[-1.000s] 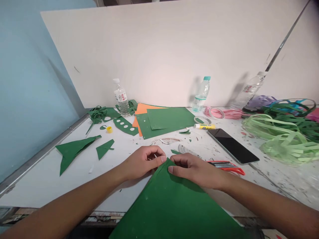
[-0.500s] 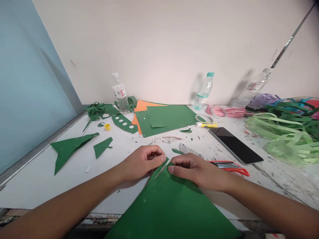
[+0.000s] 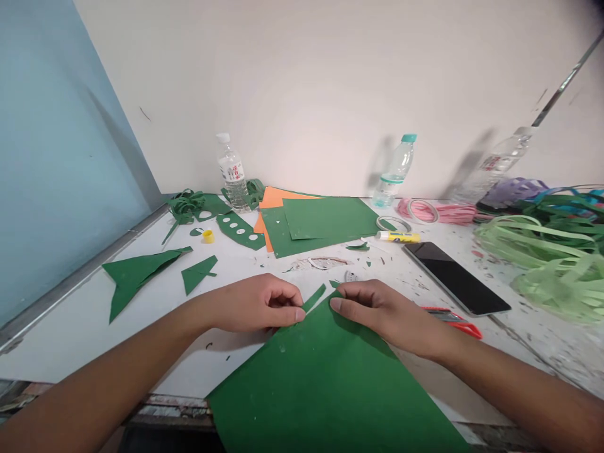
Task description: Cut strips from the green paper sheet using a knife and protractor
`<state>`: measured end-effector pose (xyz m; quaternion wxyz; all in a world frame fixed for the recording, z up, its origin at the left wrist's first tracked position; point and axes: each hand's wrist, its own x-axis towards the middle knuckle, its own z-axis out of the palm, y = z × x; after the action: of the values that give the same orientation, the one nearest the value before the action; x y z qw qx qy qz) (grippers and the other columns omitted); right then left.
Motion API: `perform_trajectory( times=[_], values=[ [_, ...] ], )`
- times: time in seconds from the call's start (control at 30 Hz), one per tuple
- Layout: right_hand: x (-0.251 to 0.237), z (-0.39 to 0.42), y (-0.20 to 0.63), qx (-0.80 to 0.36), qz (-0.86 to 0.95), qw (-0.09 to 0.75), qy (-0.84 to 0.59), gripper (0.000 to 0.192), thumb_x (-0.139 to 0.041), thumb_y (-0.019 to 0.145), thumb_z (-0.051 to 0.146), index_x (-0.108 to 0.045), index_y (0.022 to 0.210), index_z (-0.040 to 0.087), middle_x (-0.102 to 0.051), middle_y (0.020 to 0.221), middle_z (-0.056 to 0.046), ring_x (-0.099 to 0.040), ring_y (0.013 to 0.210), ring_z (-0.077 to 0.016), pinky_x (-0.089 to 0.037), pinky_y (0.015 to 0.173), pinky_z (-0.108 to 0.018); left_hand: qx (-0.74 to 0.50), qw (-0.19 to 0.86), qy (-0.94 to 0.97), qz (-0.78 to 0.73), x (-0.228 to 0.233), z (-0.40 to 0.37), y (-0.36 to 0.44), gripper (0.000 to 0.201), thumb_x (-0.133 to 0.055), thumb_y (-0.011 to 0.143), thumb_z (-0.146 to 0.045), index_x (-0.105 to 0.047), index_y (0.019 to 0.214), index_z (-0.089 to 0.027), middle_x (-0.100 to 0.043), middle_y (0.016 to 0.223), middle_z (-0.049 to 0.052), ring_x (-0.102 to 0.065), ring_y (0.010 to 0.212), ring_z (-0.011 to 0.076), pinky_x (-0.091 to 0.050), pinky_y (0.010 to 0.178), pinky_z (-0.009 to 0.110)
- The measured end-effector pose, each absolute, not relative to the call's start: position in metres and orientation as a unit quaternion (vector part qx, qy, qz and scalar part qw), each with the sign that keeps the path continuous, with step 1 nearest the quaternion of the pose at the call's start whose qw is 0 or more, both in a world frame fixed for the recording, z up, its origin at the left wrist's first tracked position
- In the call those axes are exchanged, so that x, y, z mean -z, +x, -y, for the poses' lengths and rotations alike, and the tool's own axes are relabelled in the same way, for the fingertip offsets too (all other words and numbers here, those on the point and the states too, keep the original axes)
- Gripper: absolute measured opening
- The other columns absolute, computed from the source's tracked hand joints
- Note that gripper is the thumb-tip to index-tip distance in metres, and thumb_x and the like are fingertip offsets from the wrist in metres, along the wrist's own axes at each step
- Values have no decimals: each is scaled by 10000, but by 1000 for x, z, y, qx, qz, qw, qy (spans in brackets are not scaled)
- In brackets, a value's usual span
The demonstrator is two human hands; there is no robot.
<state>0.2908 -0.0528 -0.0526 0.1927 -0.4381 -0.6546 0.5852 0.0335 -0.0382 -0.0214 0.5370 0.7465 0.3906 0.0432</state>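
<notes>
Left of the phone point(image 3: 457, 278), and nearer the front edge of the white table point(image 3: 155, 365), a large green sheet point(image 3: 330, 384) is held near its far corner by two bare hands, its near part being cut off by the bottom of the view. At that corner a narrow strip point(image 3: 316, 297) is parted from the sheet; whether the two are joined lower down cannot be told, as that spot is covered by the left hand point(image 3: 262, 303). The strip is pinched by this hand between thumb and curled fingers. The sheet's corner is gripped by the right hand point(image 3: 372, 308), which is placed closer to the phone, its thumb laid on top. Just in front of the phone, a red utility knife point(image 3: 460, 325) is partly hidden by the right hand. Just behind the phone's far end, a yellow glue stick point(image 3: 401, 237) is laid. Behind and left of the phone, green paper point(image 3: 340, 217) and orange paper point(image 3: 270, 199) are stacked. Right of the phone, pale green ribbons point(image 3: 561, 289) are heaped.
</notes>
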Motion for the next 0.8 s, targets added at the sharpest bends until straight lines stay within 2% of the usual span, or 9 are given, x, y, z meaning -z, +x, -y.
perform_trajectory(
  times=[0.2,0.33,0.43,0.53,0.67,0.8],
  values=[
    [55,50,296,-580,653,202,-444,426,-555,956,548,-451,721,208,-350,690,62,-348,601,-109,-301,550,-268,-81,562,714,-409,24,32,29,353,-585,915,-551,-620,793,-221,-563,677,-7,-548,616,155,-476,586,260],
    [53,49,296,-588,632,209,-460,426,-579,936,562,-478,727,204,-383,678,62,-378,590,-106,-331,547,-261,-41,557,724,-405,18,31,25,333,-627,885,-561,-669,849,-233,-599,722,2,-567,641,159,-484,612,260],
    [53,48,296,-588,623,218,-467,435,-606,913,578,-480,721,209,-401,665,64,-403,568,-102,-356,521,-246,-53,538,734,-412,15,31,22,318,-622,883,-540,-690,820,-236,-544,665,-9,-512,600,151,-440,576,252],
    [54,46,297,-581,629,206,-474,434,-578,919,612,-522,745,218,-414,630,70,-425,504,-101,-372,453,-238,-87,502,741,-437,18,28,20,343,-616,870,-560,-696,774,-241,-455,611,-23,-402,545,139,-331,515,256],
    [56,44,300,-570,639,199,-476,438,-562,923,637,-560,787,221,-427,591,75,-444,467,-100,-399,434,-233,-110,459,748,-466,23,24,19,372,-604,868,-588,-716,796,-240,-504,654,-10,-393,562,142,-282,517,265],
    [54,43,301,-552,657,199,-473,443,-567,923,636,-589,800,211,-447,613,65,-451,485,-96,-400,435,-225,-109,470,748,-456,21,26,19,369,-612,870,-579,-722,801,-234,-529,664,-7,-405,564,137,-290,508,256]
  ],
)
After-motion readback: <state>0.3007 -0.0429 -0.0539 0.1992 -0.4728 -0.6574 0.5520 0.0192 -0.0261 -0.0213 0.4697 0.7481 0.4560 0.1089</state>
